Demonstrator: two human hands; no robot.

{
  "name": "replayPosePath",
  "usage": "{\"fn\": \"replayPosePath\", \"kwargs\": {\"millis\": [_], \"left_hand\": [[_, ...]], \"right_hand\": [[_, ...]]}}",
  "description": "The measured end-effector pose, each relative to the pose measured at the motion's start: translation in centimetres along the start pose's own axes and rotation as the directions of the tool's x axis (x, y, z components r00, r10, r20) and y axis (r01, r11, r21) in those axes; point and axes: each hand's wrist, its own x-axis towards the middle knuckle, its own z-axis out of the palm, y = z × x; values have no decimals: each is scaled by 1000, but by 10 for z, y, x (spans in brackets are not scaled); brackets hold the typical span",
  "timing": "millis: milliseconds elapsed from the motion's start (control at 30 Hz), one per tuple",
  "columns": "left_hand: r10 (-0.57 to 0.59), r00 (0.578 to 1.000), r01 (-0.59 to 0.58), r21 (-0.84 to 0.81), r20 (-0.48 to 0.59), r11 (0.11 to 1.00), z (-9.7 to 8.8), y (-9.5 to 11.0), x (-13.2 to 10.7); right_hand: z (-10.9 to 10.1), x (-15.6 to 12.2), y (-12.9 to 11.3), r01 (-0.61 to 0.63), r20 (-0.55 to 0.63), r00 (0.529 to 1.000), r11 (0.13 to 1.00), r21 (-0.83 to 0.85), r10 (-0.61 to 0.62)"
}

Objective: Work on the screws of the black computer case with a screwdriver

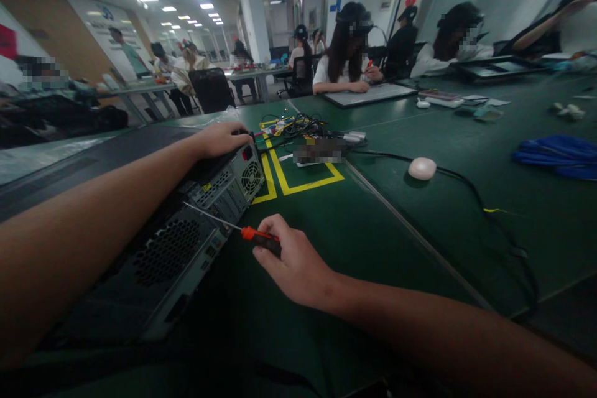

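A black desktop computer case [224, 196] lies on the green table at the left, its metal rear panel with vents, slots and ports facing me. My left hand [222, 138] grips the case's far top corner, the fingers curled over the edge. In my right hand [291, 255] is a screwdriver [247, 234] with an orange and black handle, its thin shaft pointing left. The screwdriver's tip is at the rear panel, near the slot covers; whether it sits in a screw I cannot tell.
Beyond the case, a tangle of cables [303, 127] lies by yellow tape [310, 186] on the green table [373, 249]. A pale mouse [422, 168], a black cable [471, 189] and blue cloth [557, 157] are to the right. Across the table, a person [347, 62] works at a flat panel.
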Motion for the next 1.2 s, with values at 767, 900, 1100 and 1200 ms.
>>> {"fn": "replayPosePath", "kwargs": {"millis": [767, 900, 1100, 1200], "left_hand": [[-2, 1000, 2, -34, -22, 999, 0, 2, -2], [-13, 1000, 12, -33, -23, 999, -1, 5, -4], [6, 1000, -6, -15, -22, 1000, -1, 3, -4], [21, 1000, -21, -14, -12, 1000, -2, 3, -4]], "right_hand": [[-2, -2, -4, -17, -20, 1000, 1000, -21, 17], [-3, 0, -3, 9, -23, 1000, 1000, -9, -9], [-3, -1, -4, -3, -11, 1000, 1000, 0, 3], [-4, 0, -4, -16, -13, 1000, 1000, 3, 16]]}}
